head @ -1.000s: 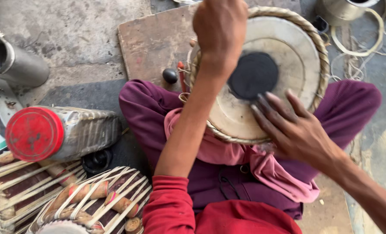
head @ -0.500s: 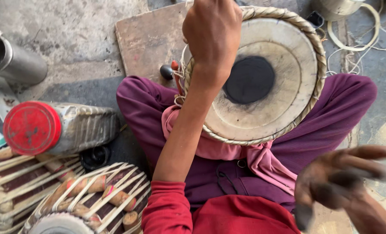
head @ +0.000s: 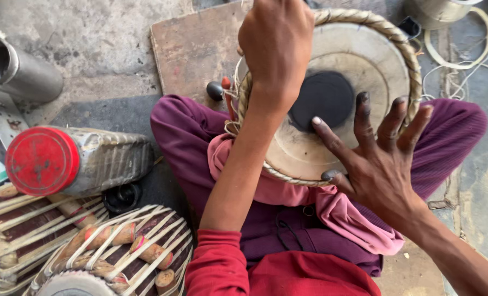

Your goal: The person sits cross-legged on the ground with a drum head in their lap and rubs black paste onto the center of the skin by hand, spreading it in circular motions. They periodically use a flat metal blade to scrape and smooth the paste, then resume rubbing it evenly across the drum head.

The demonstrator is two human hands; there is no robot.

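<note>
The right hand (head: 383, 159), blurred off to the side half a second ago, is back with fingers spread on the drum head (head: 364, 71) in the lap; the left hand (head: 277, 41) seems closed at its braided rim.

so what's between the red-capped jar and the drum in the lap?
Head view: the person's purple-trousered knee lies between the red-capped jar and the drum; otherwise dark floor.

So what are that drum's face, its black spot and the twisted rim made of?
The drum face looks like pale, matte stretched hide, smudged with wear. The black spot seems a dull dried paste. The rim appears braided from tan hide strips, judging by its twisted strands.
</note>
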